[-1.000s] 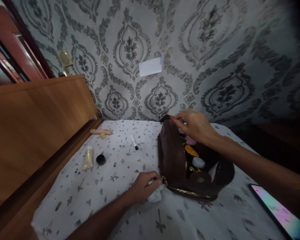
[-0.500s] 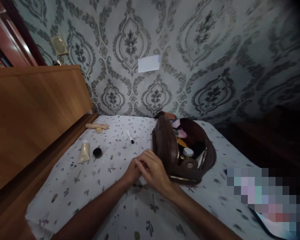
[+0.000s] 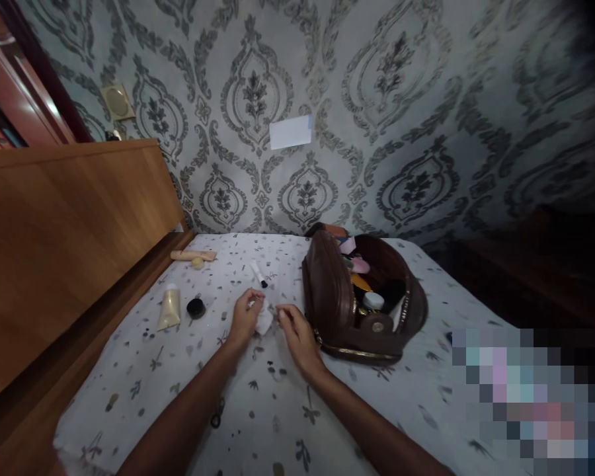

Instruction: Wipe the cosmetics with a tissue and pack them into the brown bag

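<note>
My left hand is closed in a pinch over the middle of the patterned sheet. Its fingertips grip a small white crumpled piece that looks like tissue. Just right of it, my right hand has thumb and fingers pressed together; whatever they hold is too small to make out. Beyond the hands lies a small white tube with a black cap. Close to my right hand stands an unzipped brown bag, with a white-capped jar and other items inside.
To the left lie a beige squeeze tube, a round black-lidded pot, a longer peach tube and a small yellowish round pot. A wooden panel borders the left side. Patterned wallpaper rises behind. A blurred-out object lies at right.
My hands were together, one over the other; now they are apart, the left farther left. The white tissue-like piece shows between them. The view has shifted slightly.
</note>
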`<move>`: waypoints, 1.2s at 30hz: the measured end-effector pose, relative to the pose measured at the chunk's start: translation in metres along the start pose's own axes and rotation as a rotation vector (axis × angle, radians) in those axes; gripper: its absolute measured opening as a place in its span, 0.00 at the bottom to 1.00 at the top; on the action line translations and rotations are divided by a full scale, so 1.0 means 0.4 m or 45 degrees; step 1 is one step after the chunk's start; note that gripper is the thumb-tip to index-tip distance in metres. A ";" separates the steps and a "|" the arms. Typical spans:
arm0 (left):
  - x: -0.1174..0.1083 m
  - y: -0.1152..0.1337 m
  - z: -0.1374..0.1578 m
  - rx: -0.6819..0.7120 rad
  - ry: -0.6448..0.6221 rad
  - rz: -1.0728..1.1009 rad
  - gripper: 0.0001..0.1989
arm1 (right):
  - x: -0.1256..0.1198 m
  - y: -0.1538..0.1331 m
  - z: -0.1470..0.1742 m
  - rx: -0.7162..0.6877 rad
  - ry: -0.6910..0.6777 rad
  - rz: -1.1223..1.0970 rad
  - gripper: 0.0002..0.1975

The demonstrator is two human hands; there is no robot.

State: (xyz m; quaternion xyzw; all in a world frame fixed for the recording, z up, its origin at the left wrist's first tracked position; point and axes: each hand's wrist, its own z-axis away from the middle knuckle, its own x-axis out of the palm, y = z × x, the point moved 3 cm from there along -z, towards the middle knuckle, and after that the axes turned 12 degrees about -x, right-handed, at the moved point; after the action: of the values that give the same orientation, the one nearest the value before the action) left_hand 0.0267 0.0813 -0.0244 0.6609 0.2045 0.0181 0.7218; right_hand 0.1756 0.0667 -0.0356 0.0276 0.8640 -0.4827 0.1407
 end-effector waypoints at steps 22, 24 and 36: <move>0.037 0.112 -0.259 -0.129 -0.038 -1.438 0.21 | 0.008 -0.009 0.007 -0.059 0.022 0.161 0.07; 0.013 0.107 -0.229 -0.065 -0.125 -1.440 0.19 | 0.003 -0.015 0.010 -0.047 0.049 0.163 0.08; -0.169 0.027 0.058 0.372 -0.831 -1.133 0.17 | 0.014 -0.049 0.043 -0.331 -0.472 0.578 0.06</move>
State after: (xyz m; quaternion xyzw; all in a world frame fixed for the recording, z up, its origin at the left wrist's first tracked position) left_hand -0.0254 0.0406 0.0052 0.5755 0.2302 -0.5213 0.5867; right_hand 0.1704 0.0413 -0.0297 0.1130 0.8499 -0.3214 0.4021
